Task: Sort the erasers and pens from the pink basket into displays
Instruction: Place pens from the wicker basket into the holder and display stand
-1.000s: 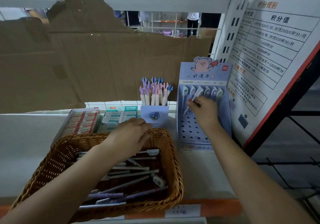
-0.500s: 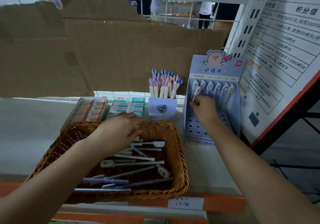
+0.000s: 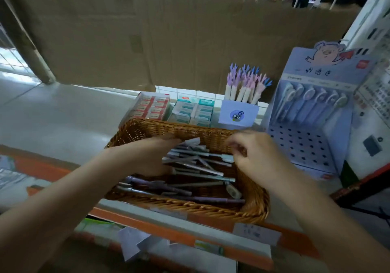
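The right hand (image 3: 259,156) had withdrawn from the pen display (image 3: 312,137) and stood over the far right corner of the basket (image 3: 190,206), fingers curled; whether it held anything could not be told. The pen (image 3: 285,97) it had been seating remained in the display's top row. The left hand (image 3: 152,156) had shifted deeper among the loose pens (image 3: 198,167). The head view had dropped closer to the basket.

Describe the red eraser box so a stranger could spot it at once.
Find the brown wicker basket on the grey shelf. Behind its far rim two flat eraser boxes sit side by side. The red eraser box is the left one, with red-and-white wrappers; the teal eraser box is its right neighbour.
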